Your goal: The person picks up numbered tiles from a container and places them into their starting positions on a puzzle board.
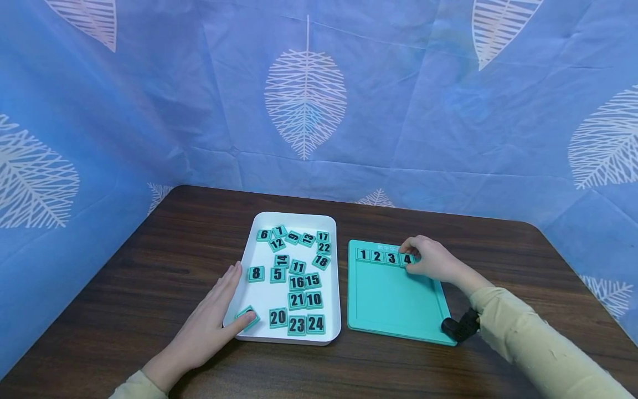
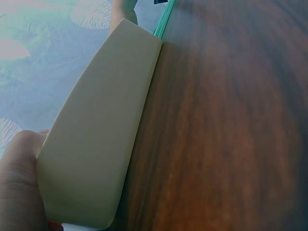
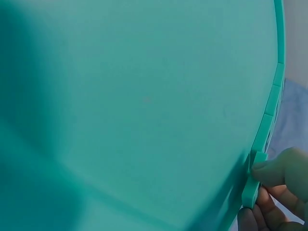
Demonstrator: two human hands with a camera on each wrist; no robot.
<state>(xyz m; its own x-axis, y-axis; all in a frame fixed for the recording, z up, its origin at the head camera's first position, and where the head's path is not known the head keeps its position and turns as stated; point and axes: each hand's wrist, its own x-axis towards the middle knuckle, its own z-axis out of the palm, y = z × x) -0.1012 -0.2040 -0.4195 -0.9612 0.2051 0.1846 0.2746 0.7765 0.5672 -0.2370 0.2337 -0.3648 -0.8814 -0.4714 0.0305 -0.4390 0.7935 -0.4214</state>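
My right hand pinches the number 4 tile between thumb and fingers at the top right of the green board. In the right wrist view that tile is tilted, at the end of the row along the board's raised edge. Tiles 1, 2 and 3 sit left of it. My left hand lies at the left edge of the white tray, fingers extended. Its thumb reaches over the near left corner and partly covers a tile, hiding its number.
Loose numbered tiles lie face up in the tray, among them 5, 8, 20 and 24. Tray and board stand side by side on a dark wooden table. Behind hangs a blue leaf-patterned cloth.
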